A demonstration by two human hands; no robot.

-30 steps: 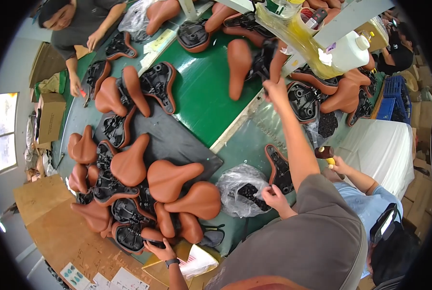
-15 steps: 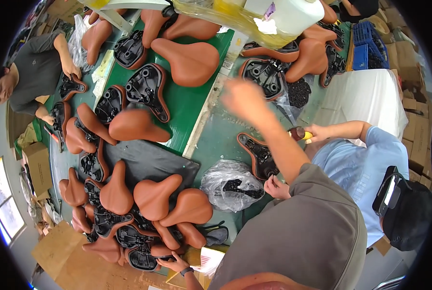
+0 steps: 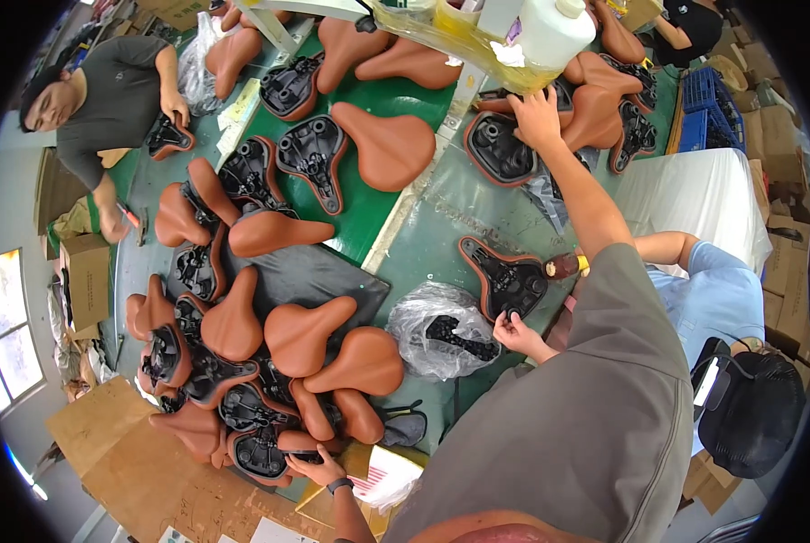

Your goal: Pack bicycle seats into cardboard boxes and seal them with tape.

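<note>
My right hand (image 3: 535,118) is stretched far out, its fingers lying apart on the rim of an upturned saddle (image 3: 500,152) with a black underside, next to brown saddles (image 3: 595,113). My left hand (image 3: 318,469), with a watch on the wrist, grips the near edge of a saddle (image 3: 289,443) at the bottom of a big pile of brown saddles (image 3: 296,339). Another person's hand (image 3: 517,333) holds a second upturned saddle (image 3: 506,279) on the green table (image 3: 441,240).
A person in a blue shirt (image 3: 722,294) works at my right and holds a small bottle (image 3: 563,266). A person in a dark shirt (image 3: 115,86) works at the far left. A plastic bag (image 3: 436,330) lies mid-table. Cardboard boxes (image 3: 83,276) stand at the left, a white jug (image 3: 554,32) at the top.
My right arm has swung across the table and its hand has come down on the upturned saddle's rim. My left hand stays at the pile's near edge.
</note>
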